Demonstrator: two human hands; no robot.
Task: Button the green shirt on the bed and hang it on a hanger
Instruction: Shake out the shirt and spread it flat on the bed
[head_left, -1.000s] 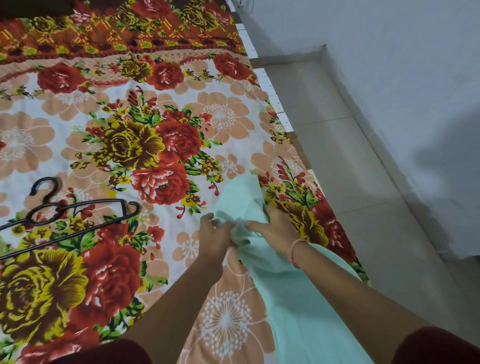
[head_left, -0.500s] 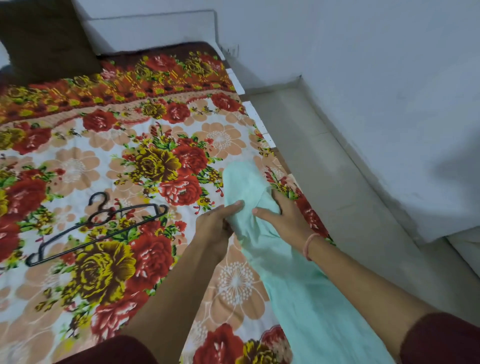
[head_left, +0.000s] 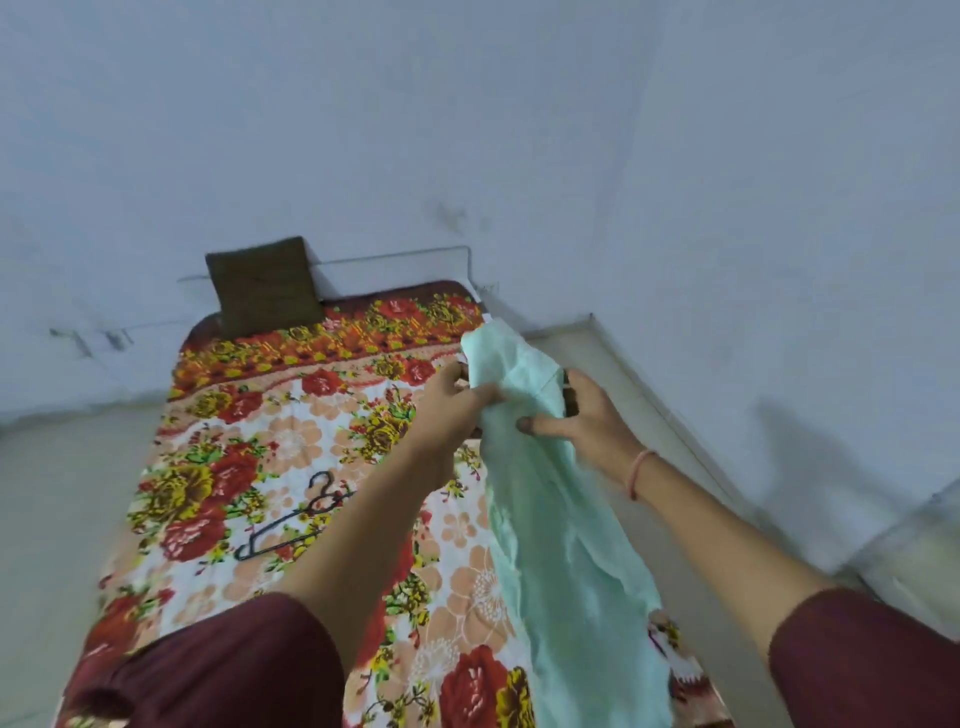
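The pale green shirt (head_left: 556, 519) hangs in a long bunched strip above the right side of the bed, its lower end trailing toward me. My left hand (head_left: 452, 405) pinches its upper part from the left. My right hand (head_left: 582, 415) grips the same upper part from the right, a thin pink band on its wrist. The shirt's top folds over between the two hands; no buttons show. A black wire hanger (head_left: 296, 519) lies flat on the floral bedsheet (head_left: 249, 441), left of my left forearm and apart from the shirt.
A dark brown pillow (head_left: 262, 288) leans against the wall at the head of the bed. Pale blue walls (head_left: 519, 130) close in behind and on the right. A strip of tiled floor (head_left: 691, 467) runs along the bed's right side, with more floor on the left.
Both hands have lifted the shirt's upper part off the bed and up toward the bed's head. The view has tilted up, showing the whole bed, pillow and walls.
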